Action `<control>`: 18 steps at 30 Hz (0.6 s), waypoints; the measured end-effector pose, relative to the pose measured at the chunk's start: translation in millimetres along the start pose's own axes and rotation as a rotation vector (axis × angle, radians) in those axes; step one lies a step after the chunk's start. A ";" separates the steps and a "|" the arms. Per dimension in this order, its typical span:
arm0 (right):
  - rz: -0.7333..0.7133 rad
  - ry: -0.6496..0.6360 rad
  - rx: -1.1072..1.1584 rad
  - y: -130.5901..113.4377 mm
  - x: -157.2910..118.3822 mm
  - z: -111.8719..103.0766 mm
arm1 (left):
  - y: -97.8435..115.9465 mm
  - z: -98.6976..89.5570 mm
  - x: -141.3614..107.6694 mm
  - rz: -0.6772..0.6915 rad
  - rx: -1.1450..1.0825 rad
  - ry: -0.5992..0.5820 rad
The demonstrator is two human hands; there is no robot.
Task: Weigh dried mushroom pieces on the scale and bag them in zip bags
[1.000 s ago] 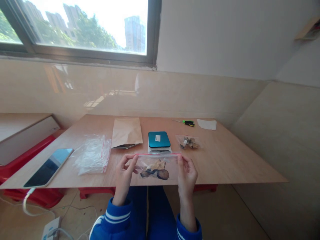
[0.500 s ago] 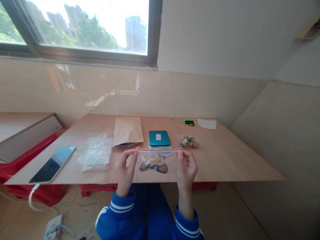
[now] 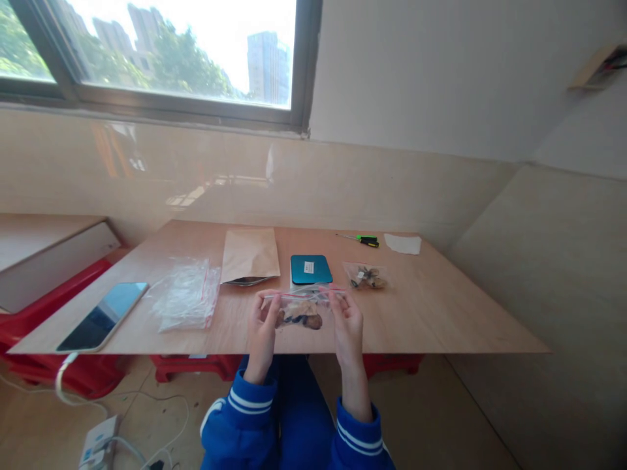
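Note:
A clear zip bag (image 3: 298, 324) with a red-lined top holds brown and dark dried pieces (image 3: 309, 320), perhaps mushrooms. My left hand (image 3: 263, 329) pinches the bag's top left corner between thumb and fingers. At the top right, my right hand (image 3: 349, 326) grips the same edge. The bag's top strip is wavy and bent between the hands. Just behind it lies a digital scale with a teal plate (image 3: 311, 269) and a small white label, its front partly hidden by the bag. A second zip bag (image 3: 366, 277) with similar pieces rests right of the scale.
A brown paper pouch (image 3: 251, 254) lies left of the scale, beside a pile of clear zip bags (image 3: 185, 297). A phone (image 3: 105, 316) with a white cable is at the table's left edge. Screwdrivers (image 3: 365, 240) and a white paper piece (image 3: 402, 244) lie at the back right.
My hands have come closer together, the right one moving left and the left one right. The bag's top edge, straight and taut before, is now slack and buckled.

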State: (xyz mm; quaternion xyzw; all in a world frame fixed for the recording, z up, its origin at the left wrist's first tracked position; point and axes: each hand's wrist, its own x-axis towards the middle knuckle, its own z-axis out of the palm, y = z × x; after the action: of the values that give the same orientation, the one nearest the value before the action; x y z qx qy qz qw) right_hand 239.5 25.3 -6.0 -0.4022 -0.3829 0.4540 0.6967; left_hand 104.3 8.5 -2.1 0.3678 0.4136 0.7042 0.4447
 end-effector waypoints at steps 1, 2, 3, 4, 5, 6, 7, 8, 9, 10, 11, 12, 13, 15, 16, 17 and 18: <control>0.007 -0.015 -0.017 0.5 0.1 -1.1 | 1.2 -1.9 1.0 0.001 0.012 0.008; 0.009 -0.018 -0.034 1.0 0.1 -2.2 | 2.4 -3.7 2.3 0.005 0.028 0.021; 0.009 -0.014 -0.050 1.4 0.2 -3.5 | 3.3 -5.8 3.8 0.011 0.048 0.031; 0.011 -0.010 -0.065 1.6 0.2 -4.9 | 3.9 -8.0 5.4 0.020 0.070 0.037; 0.018 -0.010 -0.080 1.6 0.2 -6.3 | 4.2 -10.6 7.1 0.030 0.093 0.037; 0.027 -0.012 -0.096 1.1 0.1 -7.7 | 4.1 -13.4 8.7 0.040 0.118 0.029; 0.036 -0.011 -0.113 0.3 0.0 -9.0 | 3.7 -16.4 10.3 0.051 0.144 0.018; 0.039 -0.007 -0.134 -0.7 -0.1 -10.1 | 3.1 -19.4 11.7 0.065 0.172 0.002; 0.038 0.001 -0.155 -1.9 -0.2 -11.1 | 2.5 -22.3 12.9 0.078 0.201 -0.021; 0.034 0.010 -0.174 -3.1 -0.3 -11.8 | 1.9 -24.9 13.8 0.089 0.228 -0.049; 0.029 0.019 -0.192 -4.1 -0.3 -12.3 | 1.2 -27.1 14.6 0.095 0.252 -0.078; 0.023 0.026 -0.207 -5.0 -0.4 -12.6 | 0.5 -28.8 15.1 0.099 0.273 -0.102; 0.020 0.030 -0.218 -5.5 -0.4 -12.9 | -0.1 -30.0 15.3 0.098 0.288 -0.121; 0.021 0.031 -0.227 -5.5 -0.5 -13.5 | -1.6 -31.1 15.5 0.093 0.305 -0.128; 0.024 0.024 -0.226 -5.2 -0.6 -14.0 | -2.2 -31.3 15.5 0.089 0.308 -0.122; 0.028 0.012 -0.222 -4.9 -0.8 -14.6 | -2.6 -31.4 15.4 0.086 0.305 -0.113; 0.033 -0.005 -0.219 -4.6 -1.1 -15.3 | -2.7 -31.4 15.4 0.083 0.300 -0.101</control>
State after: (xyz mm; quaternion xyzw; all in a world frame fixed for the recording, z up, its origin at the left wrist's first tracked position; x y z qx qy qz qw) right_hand 254.4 19.8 -7.9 -0.4809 -0.4253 0.4221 0.6401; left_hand 72.3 15.5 -14.4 0.4820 0.4755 0.6329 0.3755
